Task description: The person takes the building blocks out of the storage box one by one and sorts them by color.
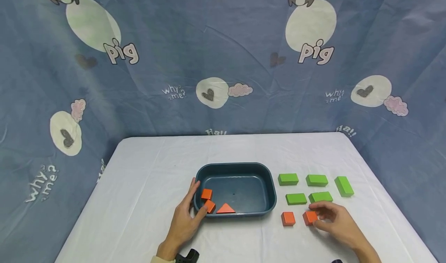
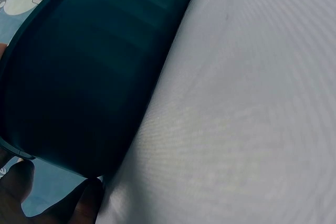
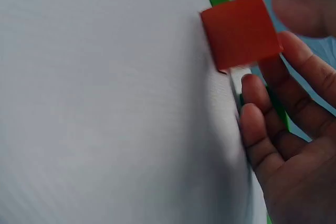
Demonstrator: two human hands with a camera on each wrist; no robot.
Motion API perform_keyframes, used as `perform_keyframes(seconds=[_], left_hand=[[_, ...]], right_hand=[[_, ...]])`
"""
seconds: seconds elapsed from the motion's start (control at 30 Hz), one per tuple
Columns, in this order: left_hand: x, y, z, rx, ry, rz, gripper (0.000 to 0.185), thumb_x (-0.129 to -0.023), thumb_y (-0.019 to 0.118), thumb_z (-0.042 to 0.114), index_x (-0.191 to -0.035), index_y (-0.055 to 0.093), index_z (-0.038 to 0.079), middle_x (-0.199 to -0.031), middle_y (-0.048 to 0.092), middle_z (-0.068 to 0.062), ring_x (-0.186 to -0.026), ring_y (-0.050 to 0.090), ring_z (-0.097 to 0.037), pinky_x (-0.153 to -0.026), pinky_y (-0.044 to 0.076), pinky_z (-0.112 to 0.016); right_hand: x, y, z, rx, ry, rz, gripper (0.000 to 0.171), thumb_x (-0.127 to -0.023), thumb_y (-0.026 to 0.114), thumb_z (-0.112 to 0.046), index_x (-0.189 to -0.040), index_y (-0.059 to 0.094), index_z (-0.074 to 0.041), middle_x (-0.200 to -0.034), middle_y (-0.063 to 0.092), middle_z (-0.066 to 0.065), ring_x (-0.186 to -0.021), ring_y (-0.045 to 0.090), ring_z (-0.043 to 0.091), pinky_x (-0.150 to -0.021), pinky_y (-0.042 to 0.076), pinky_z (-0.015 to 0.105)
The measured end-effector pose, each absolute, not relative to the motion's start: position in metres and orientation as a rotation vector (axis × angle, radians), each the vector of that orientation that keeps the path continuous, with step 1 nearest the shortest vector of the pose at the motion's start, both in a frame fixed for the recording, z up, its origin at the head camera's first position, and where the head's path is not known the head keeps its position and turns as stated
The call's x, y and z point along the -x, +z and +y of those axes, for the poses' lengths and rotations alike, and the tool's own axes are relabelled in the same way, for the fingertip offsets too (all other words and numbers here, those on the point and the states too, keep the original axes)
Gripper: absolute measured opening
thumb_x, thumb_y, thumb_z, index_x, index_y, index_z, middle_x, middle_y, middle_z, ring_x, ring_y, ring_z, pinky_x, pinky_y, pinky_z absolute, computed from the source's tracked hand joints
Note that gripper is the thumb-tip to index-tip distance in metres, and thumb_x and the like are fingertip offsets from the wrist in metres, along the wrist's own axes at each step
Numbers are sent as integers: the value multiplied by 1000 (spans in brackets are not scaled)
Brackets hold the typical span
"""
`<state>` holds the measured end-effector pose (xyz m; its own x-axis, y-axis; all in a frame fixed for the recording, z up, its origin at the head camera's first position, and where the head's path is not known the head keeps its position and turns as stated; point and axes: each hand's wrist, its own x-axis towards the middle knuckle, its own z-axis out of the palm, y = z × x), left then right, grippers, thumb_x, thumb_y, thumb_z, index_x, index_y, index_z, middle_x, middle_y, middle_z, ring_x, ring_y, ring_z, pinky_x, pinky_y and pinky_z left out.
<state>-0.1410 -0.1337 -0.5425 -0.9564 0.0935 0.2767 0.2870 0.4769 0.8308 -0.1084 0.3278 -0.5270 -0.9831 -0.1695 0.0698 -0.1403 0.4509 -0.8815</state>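
Three orange pieces already lie in the dark blue plastic tub (image 1: 268, 185), whose left rim the left hand (image 1: 184, 220) grips, while just right of it the right hand (image 1: 336, 220) pinches one orange cube (image 1: 309, 217), another orange cube (image 1: 288, 218) and five green blocks (image 1: 296, 198) waiting on the desk (image 1: 146, 170).

Blocks (image 1: 316, 180) right of tray (image 1: 235, 166)
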Motion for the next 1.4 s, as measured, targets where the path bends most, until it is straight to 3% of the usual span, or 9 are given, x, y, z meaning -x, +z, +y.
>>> perform_keyframes(seconds=[0.57, 1.03, 1.27, 1.4], left_hand=[[141, -544, -135, 326, -1488, -2522, 74, -94, 74, 26, -158, 39, 11, -166, 27, -10, -146, 35, -23, -108, 45, -48], [141, -545, -136, 346, -1504, -2509, 73, -95, 73, 27, -158, 39, 12, -166, 27, -10, -146, 36, -24, -106, 47, -48], [142, -547, -136, 344, -1508, -2509, 73, -95, 73, 28, -158, 39, 12, -166, 27, -7, -147, 35, -22, -107, 46, -47], [142, -546, -137, 332, -1498, -2514, 73, -95, 73, 29, -158, 39, 13, -166, 27, -7, -147, 34, -21, -108, 45, -47]], right_hand=[[122, -493, 326, 430, -1733, 2656, 37, -84, 75, 12, -119, 65, 6, -110, 67, 24, -92, 66, 24, -77, 58, 24], [162, -468, 290, 700, -1711, 2577, 35, -85, 74, 10, -118, 67, 3, -104, 69, 8, -89, 63, 26, -76, 57, 25], [183, -457, 273, 799, -1704, 2530, 35, -86, 75, 10, -118, 68, 1, -109, 69, 14, -91, 63, 28, -79, 56, 26], [194, -453, 259, 864, -1693, 2496, 34, -86, 75, 9, -118, 68, 0, -108, 68, 11, -91, 63, 31, -80, 56, 27]])
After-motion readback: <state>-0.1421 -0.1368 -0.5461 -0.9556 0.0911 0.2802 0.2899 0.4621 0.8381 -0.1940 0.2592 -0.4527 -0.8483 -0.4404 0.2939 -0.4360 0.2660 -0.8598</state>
